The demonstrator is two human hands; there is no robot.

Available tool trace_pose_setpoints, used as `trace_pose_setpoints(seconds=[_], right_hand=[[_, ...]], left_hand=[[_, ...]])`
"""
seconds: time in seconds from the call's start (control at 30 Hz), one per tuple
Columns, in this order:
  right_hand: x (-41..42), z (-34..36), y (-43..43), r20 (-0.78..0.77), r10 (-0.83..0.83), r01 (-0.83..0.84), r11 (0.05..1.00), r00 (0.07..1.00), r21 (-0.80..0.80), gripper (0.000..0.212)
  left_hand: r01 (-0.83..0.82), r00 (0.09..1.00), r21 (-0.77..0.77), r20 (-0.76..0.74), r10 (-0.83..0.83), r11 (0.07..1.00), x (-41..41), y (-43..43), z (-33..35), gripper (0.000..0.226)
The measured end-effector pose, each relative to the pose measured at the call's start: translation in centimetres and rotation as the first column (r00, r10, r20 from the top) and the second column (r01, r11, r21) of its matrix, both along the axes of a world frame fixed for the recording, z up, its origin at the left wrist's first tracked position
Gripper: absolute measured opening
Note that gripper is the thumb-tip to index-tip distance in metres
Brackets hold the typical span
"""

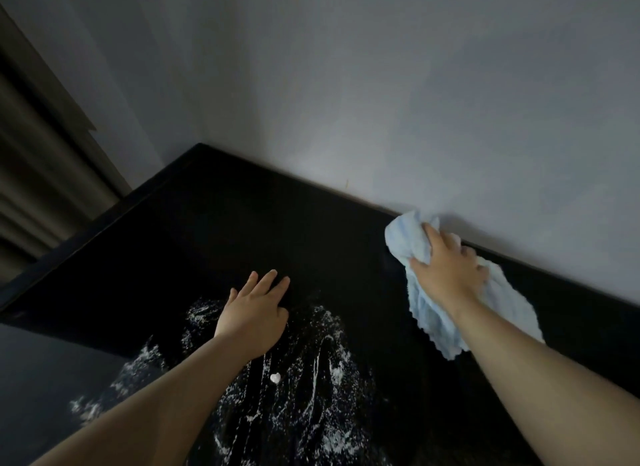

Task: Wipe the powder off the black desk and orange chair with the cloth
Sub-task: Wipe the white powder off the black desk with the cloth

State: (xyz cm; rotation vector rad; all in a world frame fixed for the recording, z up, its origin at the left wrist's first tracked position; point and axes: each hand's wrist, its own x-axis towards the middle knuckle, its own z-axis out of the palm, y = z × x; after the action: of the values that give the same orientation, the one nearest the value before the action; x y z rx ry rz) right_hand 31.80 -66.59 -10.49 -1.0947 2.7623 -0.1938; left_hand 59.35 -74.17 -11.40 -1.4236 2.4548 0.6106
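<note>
No readable text anywhere.

The black desk (pixel 242 223), the pale blue cloth (pixel 408 237) and the grey wall (pixel 381 84) carry no lettering, labels, brand marks, numbers or signs that can be made out in this dim view.

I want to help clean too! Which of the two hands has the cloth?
The right hand has it, gripping the light blue cloth by the wall. The left hand holds nothing; it lies flat on the black desk amid white powder.
</note>
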Motion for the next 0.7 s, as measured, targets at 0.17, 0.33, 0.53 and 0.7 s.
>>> trace_pose_setpoints(seconds=[0.17, 0.33, 0.53, 0.7], right_hand=[[6.9, -1.7, -1.5, -0.137, 0.354, -0.368, 0.924, 0.925, -0.099, 0.046], [12.2, -1.7, 2.8, 0.065, 0.73, -0.698, 0.673, 0.681, -0.243, 0.04], [8.0, 0.2, 1.7, 0.053, 0.589, -0.558, 0.787, 0.806, -0.264, 0.047], [7.4, -0.8, 0.0, -0.014, 0.476, -0.476, 0.878, 0.879, -0.042, 0.045]], left_hand=[[-0.003, 0.999, 0.014, -0.033, 0.004, 1.0, 0.0, -0.1, 0.1, 0.056], [-0.042, 0.99, 0.126, -0.132, 0.059, 0.991, 0.8, -0.8, 0.6, 0.05], [-0.058, 0.983, 0.132, -0.166, 0.08, 0.99, 1.9, 1.4, 0.4, 0.051], [-0.058, 0.985, 0.108, -0.155, 0.075, 0.992, 2.2, 2.7, 0.4, 0.052]])
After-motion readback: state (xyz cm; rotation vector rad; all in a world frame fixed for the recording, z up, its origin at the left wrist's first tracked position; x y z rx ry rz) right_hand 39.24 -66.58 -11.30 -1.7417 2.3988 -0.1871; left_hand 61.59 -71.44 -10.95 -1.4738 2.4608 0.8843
